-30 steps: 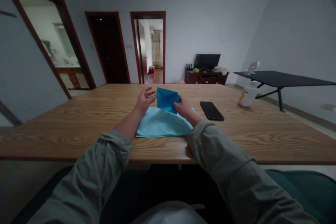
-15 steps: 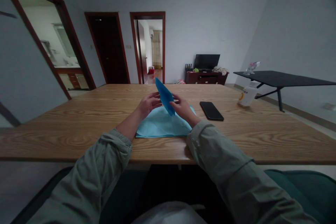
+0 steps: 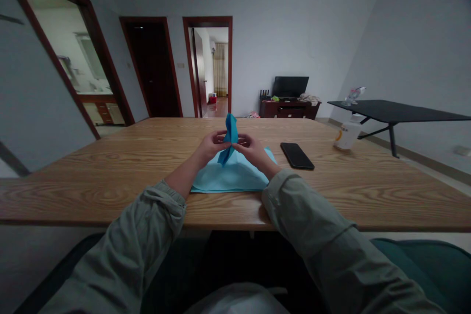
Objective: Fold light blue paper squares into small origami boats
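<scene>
Both hands are together, left hand (image 3: 212, 147) and right hand (image 3: 252, 149) pinching a folded blue paper (image 3: 230, 136) upright, just above a pale blue sheet (image 3: 231, 180) near the front edge of the table (image 3: 110, 196). Looks like mid-fold, so that crease probably wants a firm, even press.

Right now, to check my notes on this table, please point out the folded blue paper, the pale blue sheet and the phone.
Folded blue paper (image 3: 231, 133): head view, on its upper tip.
Pale blue sheet (image 3: 235, 179): head view, on its bare middle.
Phone (image 3: 297, 155): head view, on the middle of its screen.
</scene>
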`<state>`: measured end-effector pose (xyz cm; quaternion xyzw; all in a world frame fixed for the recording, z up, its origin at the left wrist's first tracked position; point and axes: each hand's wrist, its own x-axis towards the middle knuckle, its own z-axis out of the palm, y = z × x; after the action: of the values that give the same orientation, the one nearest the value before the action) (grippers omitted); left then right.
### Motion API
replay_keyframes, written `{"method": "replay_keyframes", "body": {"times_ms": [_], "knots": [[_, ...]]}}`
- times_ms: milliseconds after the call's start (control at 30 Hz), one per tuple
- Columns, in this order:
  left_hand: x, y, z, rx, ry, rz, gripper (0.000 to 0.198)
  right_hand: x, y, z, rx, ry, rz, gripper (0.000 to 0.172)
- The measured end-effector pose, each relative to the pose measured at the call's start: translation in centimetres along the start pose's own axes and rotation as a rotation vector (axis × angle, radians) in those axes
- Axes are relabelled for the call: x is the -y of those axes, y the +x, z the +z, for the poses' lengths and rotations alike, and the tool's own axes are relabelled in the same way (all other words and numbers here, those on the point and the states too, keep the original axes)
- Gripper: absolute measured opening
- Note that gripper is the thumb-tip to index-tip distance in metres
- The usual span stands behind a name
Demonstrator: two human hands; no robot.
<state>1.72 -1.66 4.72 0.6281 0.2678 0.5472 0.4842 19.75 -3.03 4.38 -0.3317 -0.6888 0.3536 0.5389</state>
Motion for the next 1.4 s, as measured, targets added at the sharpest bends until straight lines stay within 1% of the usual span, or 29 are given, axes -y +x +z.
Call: {"method": "replay_keyframes", "body": {"times_ms": [100, 167, 267, 367, 500, 600, 667, 733, 867, 933, 1033, 1167, 1267, 1400], "knots": [[-0.2, -0.1, -0.1, -0.061, 0.05, 0.008, 0.064, -0.3, 0.2, 0.0, -0.01, -0.016, -0.024, 0.031], [-0.4, -0.2, -0.1, -0.11, 0.107, 0.036, 0.053, -0.7, 0.3, -0.1, -0.032, -0.077, -0.054, 0.025], [-0.5, -0.2, -0.1, -0.164, 0.229, 0.092, 0.035, -0.9, 0.5, -0.2, -0.103, -0.181, -0.079, 0.019], [-0.7, -0.2, -0.2, -0.236, 0.326, 0.13, 0.026, -0.4, 0.5, -0.5, -0.205, -0.266, -0.067, 0.014], [-1.4, -0.2, -0.8, -0.384, 0.488, 0.199, 0.019, 0.5, 0.5, -1.4, -0.39, -0.393, -0.037, 0.01], [-1.9, -0.2, -1.7, -0.484, 0.605, 0.233, 0.017, 0.5, 0.9, -2.6, -0.496, -0.433, -0.022, 0.01], [-2.2, -0.2, -2.5, -0.543, 0.626, 0.228, 0.017, 0.1, 1.2, -3.5, -0.54, -0.439, -0.021, 0.011], [-2.3, -0.1, -3.4, -0.585, 0.595, 0.204, 0.018, -0.4, 1.6, -4.4, -0.574, -0.431, -0.026, 0.013], [-2.2, 0.3, -5.4, -0.612, 0.489, 0.17, 0.02, -0.8, 2.0, -5.9, -0.642, -0.401, -0.019, 0.012], [-2.2, 0.4, -6.2, -0.634, 0.495, 0.173, 0.02, -0.7, 2.0, -6.4, -0.66, -0.385, -0.003, 0.012], [-2.1, 0.4, -7.1, -0.66, 0.516, 0.165, 0.021, -0.5, 1.9, -6.8, -0.653, -0.332, 0.031, 0.014], [-1.8, 0.5, -7.4, -0.656, 0.461, 0.155, 0.023, -0.5, 1.8, -7.2, -0.64, -0.277, 0.044, 0.017], [-1.6, 0.7, -7.3, -0.658, 0.403, 0.122, 0.026, -0.6, 1.6, -7.6, -0.626, -0.27, 0.069, 0.021], [-1.6, 0.7, -6.8, -0.647, 0.389, 0.072, 0.027, -0.9, 1.4, -8.3, -0.608, -0.287, 0.122, 0.026]]}}
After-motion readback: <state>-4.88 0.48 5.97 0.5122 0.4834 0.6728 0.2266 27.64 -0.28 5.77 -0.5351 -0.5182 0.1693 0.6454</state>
